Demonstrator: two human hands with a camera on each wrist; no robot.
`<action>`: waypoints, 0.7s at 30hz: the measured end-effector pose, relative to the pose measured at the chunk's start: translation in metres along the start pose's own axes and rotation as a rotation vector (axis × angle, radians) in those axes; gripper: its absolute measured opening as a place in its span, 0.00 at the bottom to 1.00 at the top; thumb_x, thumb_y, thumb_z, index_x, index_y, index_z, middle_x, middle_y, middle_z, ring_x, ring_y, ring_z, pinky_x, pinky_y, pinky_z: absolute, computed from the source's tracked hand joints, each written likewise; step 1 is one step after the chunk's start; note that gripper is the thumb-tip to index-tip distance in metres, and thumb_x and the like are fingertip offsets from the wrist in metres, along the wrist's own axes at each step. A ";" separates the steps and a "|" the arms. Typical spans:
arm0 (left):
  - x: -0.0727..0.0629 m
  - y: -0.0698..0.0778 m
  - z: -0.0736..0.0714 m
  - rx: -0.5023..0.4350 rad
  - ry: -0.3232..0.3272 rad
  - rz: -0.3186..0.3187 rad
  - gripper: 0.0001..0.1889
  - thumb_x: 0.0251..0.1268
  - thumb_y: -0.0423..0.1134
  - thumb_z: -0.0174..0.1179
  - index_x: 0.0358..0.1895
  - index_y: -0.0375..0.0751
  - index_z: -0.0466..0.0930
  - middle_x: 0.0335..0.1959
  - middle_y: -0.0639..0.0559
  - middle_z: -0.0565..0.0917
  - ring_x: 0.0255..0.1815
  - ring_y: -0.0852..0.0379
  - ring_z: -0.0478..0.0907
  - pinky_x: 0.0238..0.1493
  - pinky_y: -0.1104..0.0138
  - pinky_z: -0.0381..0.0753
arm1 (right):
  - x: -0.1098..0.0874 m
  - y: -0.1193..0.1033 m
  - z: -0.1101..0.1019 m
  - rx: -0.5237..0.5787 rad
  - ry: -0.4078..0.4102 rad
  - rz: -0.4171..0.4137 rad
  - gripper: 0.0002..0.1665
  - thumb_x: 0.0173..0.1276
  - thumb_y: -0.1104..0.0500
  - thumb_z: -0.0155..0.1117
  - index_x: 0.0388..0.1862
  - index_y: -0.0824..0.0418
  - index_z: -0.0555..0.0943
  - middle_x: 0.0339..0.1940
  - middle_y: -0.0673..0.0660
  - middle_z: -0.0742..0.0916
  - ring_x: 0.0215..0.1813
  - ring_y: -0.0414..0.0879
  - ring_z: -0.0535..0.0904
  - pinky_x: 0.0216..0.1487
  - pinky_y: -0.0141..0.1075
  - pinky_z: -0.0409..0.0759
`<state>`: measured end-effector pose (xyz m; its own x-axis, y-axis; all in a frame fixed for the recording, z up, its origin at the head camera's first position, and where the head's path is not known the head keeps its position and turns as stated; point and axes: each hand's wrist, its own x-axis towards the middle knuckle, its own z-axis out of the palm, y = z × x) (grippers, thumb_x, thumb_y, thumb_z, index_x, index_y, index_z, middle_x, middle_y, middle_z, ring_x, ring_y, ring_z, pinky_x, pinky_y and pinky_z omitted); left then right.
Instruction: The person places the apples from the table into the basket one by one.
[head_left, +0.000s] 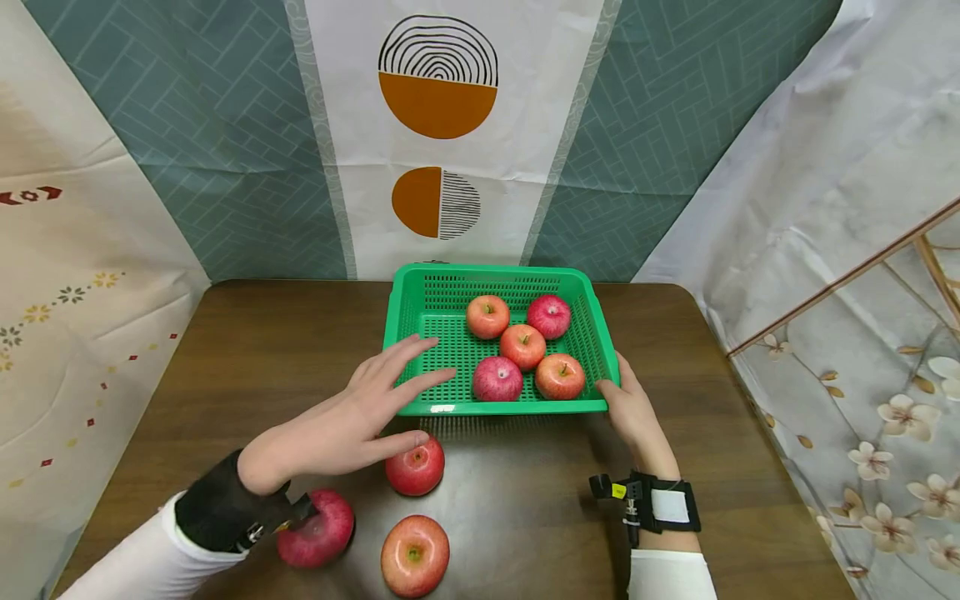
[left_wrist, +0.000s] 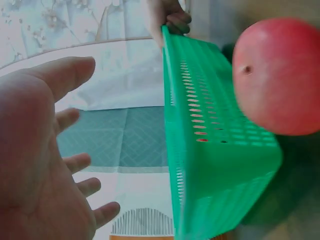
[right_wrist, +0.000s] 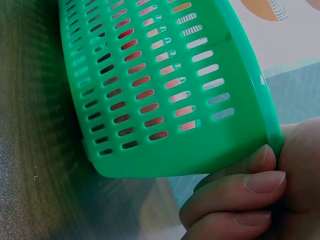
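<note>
A green plastic basket (head_left: 442,408) sits toward the back of the table with several red apples inside, mostly in its right half. My right hand (head_left: 628,404) grips the basket's right rim near the front corner; in the right wrist view its fingers (right_wrist: 240,192) curl under the rim. My left hand (head_left: 360,417) is spread flat above the basket's front left corner, holding nothing. In the left wrist view its palm (left_wrist: 35,160) faces the camera, apart from the basket wall (left_wrist: 220,165). Just below the left thumb lies a red apple (head_left: 416,467) on the table.
A dark red apple (head_left: 318,529) lies under the left wrist, partly hidden by the strap. Another apple (head_left: 415,556) rests near the front of the brown wooden table (head_left: 540,508). Patterned cloth (head_left: 247,167) hangs behind the table and along both sides.
</note>
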<state>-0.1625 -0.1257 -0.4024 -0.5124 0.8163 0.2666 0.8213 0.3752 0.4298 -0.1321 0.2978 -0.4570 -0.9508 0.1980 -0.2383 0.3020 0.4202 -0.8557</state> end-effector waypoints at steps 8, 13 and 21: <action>-0.027 -0.007 0.007 -0.029 0.045 -0.067 0.46 0.69 0.47 0.74 0.86 0.60 0.57 0.87 0.51 0.48 0.86 0.47 0.44 0.76 0.36 0.54 | 0.000 -0.001 0.001 0.002 -0.004 -0.012 0.41 0.85 0.57 0.44 0.91 0.56 0.43 0.83 0.66 0.64 0.74 0.64 0.63 0.73 0.63 0.61; -0.034 -0.011 0.009 -0.025 0.081 -0.092 0.43 0.70 0.46 0.73 0.85 0.58 0.61 0.86 0.51 0.51 0.85 0.48 0.48 0.75 0.37 0.56 | 0.000 0.000 0.001 0.008 -0.001 -0.010 0.41 0.86 0.57 0.44 0.91 0.55 0.44 0.83 0.66 0.63 0.75 0.64 0.62 0.74 0.64 0.60; -0.045 -0.004 0.018 0.000 0.031 0.004 0.41 0.69 0.51 0.74 0.82 0.57 0.66 0.85 0.51 0.55 0.84 0.48 0.52 0.73 0.41 0.61 | 0.000 0.001 0.001 0.010 0.006 -0.025 0.41 0.85 0.57 0.45 0.91 0.57 0.44 0.84 0.66 0.63 0.76 0.63 0.61 0.77 0.64 0.57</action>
<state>-0.1380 -0.1563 -0.4319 -0.5170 0.8036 0.2948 0.8232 0.3724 0.4286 -0.1321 0.2972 -0.4580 -0.9576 0.1928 -0.2140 0.2773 0.4162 -0.8660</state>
